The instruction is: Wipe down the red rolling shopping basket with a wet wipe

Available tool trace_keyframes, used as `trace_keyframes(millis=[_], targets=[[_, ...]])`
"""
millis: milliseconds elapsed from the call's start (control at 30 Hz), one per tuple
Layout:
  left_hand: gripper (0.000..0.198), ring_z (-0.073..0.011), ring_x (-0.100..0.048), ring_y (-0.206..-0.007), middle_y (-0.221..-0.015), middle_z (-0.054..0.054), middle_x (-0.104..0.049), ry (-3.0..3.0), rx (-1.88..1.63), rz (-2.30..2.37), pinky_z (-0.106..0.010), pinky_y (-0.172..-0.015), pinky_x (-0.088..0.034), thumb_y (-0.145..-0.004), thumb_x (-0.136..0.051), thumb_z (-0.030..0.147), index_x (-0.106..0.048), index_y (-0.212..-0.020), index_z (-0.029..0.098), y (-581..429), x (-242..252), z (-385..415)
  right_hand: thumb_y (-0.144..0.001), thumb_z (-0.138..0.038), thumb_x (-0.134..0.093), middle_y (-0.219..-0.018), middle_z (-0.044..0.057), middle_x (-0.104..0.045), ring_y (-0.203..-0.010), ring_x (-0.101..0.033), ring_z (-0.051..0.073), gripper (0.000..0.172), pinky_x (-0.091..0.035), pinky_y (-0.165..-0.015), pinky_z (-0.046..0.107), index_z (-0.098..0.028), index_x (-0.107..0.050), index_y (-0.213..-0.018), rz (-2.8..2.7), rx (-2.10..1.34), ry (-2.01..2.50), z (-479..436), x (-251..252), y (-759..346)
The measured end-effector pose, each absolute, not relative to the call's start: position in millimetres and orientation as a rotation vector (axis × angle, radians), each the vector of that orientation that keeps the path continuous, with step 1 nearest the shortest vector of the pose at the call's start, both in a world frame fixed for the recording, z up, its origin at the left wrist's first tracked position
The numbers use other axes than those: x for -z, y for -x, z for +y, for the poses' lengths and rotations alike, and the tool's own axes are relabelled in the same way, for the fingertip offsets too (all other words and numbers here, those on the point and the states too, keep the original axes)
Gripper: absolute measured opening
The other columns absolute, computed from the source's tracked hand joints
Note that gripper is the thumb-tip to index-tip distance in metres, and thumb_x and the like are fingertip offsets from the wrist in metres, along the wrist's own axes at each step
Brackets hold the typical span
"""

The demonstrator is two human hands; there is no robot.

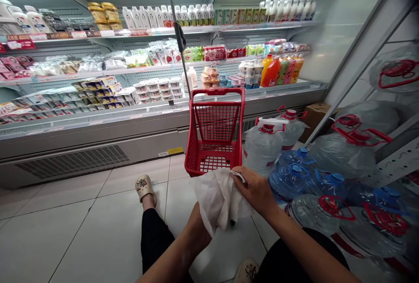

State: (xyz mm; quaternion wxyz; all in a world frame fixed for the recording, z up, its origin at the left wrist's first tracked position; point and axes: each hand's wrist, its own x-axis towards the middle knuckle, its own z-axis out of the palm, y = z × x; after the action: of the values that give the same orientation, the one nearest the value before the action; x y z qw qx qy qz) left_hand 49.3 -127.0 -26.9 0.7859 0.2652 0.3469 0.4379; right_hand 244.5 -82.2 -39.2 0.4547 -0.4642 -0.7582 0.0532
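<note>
A crumpled white cloth (218, 198) hangs between my hands, low in the middle of the head view. My right hand (253, 187) pinches its upper right edge, thumb on top and fingers curled. My left hand (198, 226) reaches up beneath the cloth from below; its fingers are covered, so I cannot see how they are bent. A small dark spot (232, 223) shows at the cloth's lower edge, too small to name. Just beyond the cloth stands a red plastic shopping basket cart (190, 154) with mesh walls.
A refrigerated display case (91, 132) with several stocked shelves runs across the back. Clear water jugs (262, 143) and blue-capped ones (291, 180) crowd the floor at right. A glass door's dark handle (179, 36) rises behind the cart. My shoe (144, 187) rests on the tiles.
</note>
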Motion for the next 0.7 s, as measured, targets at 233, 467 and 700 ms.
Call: trace_keyframes(millis=[233, 467, 700], targets=[[0.063, -0.0288, -0.066, -0.120, -0.133, -0.011, -0.067, -0.953, -0.931, 0.870, -0.043, -0.102, -0.053, -0.082, -0.079, 0.053, -0.052, -0.133, 0.026, -49.5, 22.9, -122.2, -0.104, -0.034, -0.051, -0.104, 0.007, -0.076, -0.093, -0.073, 0.023, 0.020, -0.056, -0.078, 0.032, -0.024, -0.067, -0.109, -1.888, -0.271, 1.106, -90.8, 39.0, -226.8], [0.036, -0.0239, -0.066, -0.100, -0.106, -0.006, -0.072, -1.515, -0.890, 1.145, -0.033, -0.088, -0.051, -0.086, -0.072, 0.046, -0.064, -0.109, 0.019, -35.4, 27.5, -107.4, -0.105, -0.066, -0.022, -0.106, 0.009, -0.074, -0.093, -0.071, 0.023, 0.065, -0.057, -0.083, 0.037, -0.023, -0.069, -0.116, -1.548, -1.040, 1.053, -89.3, 33.7, -228.2], [0.037, -0.0212, -0.066, -0.090, -0.096, -0.003, -0.072, -1.613, -0.812, 1.159, -0.027, -0.077, -0.052, -0.079, -0.080, 0.047, -0.068, -0.100, 0.019, -14.7, 11.5, -95.7, -0.091, -0.061, -0.068, -0.093, 0.004, -0.075, -0.084, -0.069, 0.021, 0.041, -0.054, -0.074, 0.032, -0.023, -0.071, -0.105, -1.692, -1.083, 1.113, -84.2, 21.0, -237.5]])
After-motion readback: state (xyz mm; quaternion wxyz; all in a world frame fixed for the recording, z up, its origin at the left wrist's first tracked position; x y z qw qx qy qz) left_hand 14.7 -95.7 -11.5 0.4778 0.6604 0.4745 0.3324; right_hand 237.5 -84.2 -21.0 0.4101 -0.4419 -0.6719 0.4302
